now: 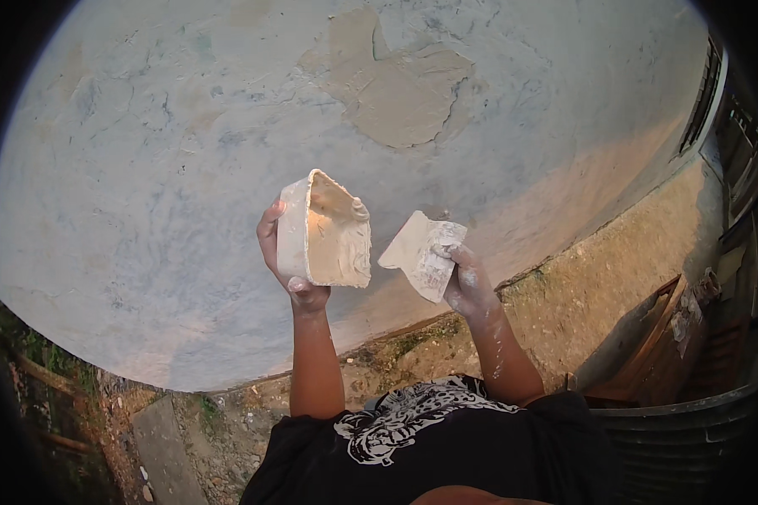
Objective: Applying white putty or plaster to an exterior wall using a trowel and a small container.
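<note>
Filling the near edge is a black shirt with a pale print. Beyond it, the left hand has its fingers wrapped around a whitish tub, the open mouth turned to the right and paste clinging inside, while the right hand, near it, grips a paste-smeared scraper. Farther off, a blue-grey wall bears a beige patch, apart from tub and scraper.
</note>
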### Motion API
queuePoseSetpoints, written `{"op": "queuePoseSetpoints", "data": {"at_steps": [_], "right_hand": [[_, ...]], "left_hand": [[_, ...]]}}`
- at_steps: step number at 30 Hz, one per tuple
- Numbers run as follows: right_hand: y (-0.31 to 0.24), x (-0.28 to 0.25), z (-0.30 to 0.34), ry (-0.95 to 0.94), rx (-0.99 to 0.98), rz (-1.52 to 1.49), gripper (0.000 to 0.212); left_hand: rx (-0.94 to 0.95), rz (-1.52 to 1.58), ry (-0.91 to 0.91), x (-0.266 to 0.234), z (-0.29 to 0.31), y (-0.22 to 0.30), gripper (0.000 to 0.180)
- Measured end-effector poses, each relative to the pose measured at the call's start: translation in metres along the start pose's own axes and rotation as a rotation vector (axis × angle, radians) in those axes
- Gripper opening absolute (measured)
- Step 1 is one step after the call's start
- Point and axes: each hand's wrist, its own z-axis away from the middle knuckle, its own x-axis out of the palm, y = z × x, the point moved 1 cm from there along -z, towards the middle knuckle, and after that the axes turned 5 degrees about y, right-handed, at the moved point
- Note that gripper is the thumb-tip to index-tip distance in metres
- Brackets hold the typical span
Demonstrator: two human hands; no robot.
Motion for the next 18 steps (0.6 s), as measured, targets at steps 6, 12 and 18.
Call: {"op": "queuePoseSetpoints", "data": {"at_steps": [6, 12, 18], "right_hand": [[0.018, 0.025, 0.007, 0.027, -0.177, 0.211, 0.046], [0.024, 0.021, 0.012, 0.288, -0.276, 0.232, 0.043], [0.019, 0.021, 0.018, 0.362, -0.366, 0.159, 0.040]], "left_hand": [[0.038, 0.031, -0.064, 0.015, 0.006, -0.008, 0.107], [0.019, 0.042, -0.197, 0.026, 0.027, -0.020, 0.104], [-0.096, 0.016, -0.211, 0.041, 0.038, -0.023, 0.104]]}}
